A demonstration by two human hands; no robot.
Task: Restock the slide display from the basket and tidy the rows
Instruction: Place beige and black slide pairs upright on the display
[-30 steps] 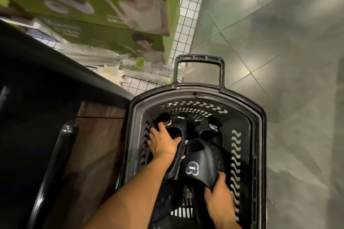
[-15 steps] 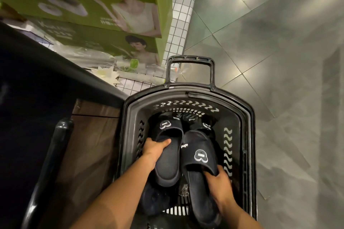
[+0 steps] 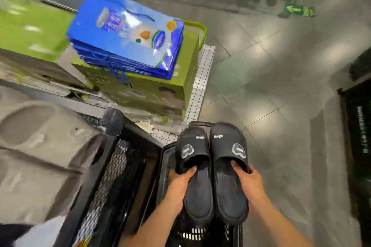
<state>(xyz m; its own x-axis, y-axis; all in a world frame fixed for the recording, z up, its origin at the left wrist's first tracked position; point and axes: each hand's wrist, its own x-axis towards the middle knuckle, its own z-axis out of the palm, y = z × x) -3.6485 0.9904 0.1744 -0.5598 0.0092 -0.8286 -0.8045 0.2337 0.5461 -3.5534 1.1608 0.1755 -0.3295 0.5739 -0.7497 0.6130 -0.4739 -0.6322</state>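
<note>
Currently my left hand [image 3: 177,185] grips 1 black logo-strapped slide [image 3: 195,168] and my right hand [image 3: 251,183] its twin [image 3: 228,168], side by side above the black plastic basket [image 3: 165,158], toes pointing away, with the blurred grey slide display [image 3: 40,132] leftward, nearer my left hand.

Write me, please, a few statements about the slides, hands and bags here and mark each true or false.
1. The left hand grips the left slide. True.
2. The right hand is empty. False: it grips the right slide.
3. The slides lie side by side, logos up. True.
4. Both slides rest inside the basket. False: they are held above it.
5. The blue bags lie on the floor. False: they sit on a green box.
</note>
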